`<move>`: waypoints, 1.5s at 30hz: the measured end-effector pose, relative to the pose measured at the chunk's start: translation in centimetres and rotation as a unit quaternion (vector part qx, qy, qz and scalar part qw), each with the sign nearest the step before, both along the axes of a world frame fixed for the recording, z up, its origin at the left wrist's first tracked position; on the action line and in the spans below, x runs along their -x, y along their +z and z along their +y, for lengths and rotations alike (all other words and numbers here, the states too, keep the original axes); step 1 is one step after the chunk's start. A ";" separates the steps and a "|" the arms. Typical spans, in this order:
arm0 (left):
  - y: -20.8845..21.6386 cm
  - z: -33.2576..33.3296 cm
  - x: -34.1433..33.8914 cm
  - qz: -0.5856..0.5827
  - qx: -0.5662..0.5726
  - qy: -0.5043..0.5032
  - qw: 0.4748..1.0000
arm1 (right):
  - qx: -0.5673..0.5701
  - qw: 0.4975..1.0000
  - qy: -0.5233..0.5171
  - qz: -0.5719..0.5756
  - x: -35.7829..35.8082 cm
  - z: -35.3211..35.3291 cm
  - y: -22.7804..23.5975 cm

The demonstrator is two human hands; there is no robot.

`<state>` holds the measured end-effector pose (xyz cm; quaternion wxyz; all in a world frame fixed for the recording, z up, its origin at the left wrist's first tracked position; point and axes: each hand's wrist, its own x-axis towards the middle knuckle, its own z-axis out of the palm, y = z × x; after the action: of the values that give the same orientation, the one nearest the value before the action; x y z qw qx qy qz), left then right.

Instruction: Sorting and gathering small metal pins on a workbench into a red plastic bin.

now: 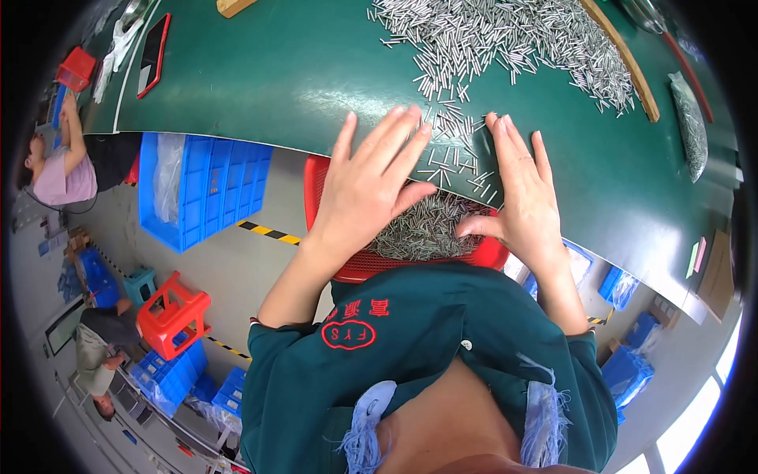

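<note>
My left hand (369, 178) lies over the front edge of a green tabletop (260, 87), fingers stretched and spread, holding nothing. To its right my right hand (523, 186) is also open, thumb pointing inward. Between the two hands is a loose stream of short metal pins (454, 126), some at the very edge of the table. Beyond the fingertips spreads a large heap of the same silvery pins (505, 35). Below the edge, in front of my body, a red plastic basket (315, 186) holds many pins (426, 229). My hands partly hide its sides.
Wooden strips (628, 63) border the heap on the right. A clear bag of pins (688, 126) lies farther right. At the left are a red-edged phone (154, 55) and a blue crate (209, 186) beside the table. A red stool (174, 314) and two other people stand off left.
</note>
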<state>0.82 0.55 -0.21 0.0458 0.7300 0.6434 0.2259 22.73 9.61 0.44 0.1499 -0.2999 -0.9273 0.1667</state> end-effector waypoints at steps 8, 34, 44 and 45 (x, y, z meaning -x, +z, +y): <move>0.3 1.0 -1.4 -0.022 -0.014 -0.052 0.998 | 0.006 0.999 -0.029 0.035 -0.1 -0.2 -0.2; 0.4 1.4 -2.7 -0.018 0.048 -0.102 0.993 | 0.023 0.998 -0.022 0.052 0.9 2.8 -0.5; 0.1 1.9 1.2 0.043 -0.070 0.019 0.996 | 0.070 0.994 0.077 0.016 0.7 0.2 1.1; 0.0 2.2 1.3 0.058 -0.078 0.024 0.995 | 0.070 0.994 0.077 0.015 0.6 0.2 1.0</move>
<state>-0.48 2.70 -0.18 -0.0538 0.7278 0.6425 0.2335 22.12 9.84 1.43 0.1296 -0.2347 -0.9313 0.2467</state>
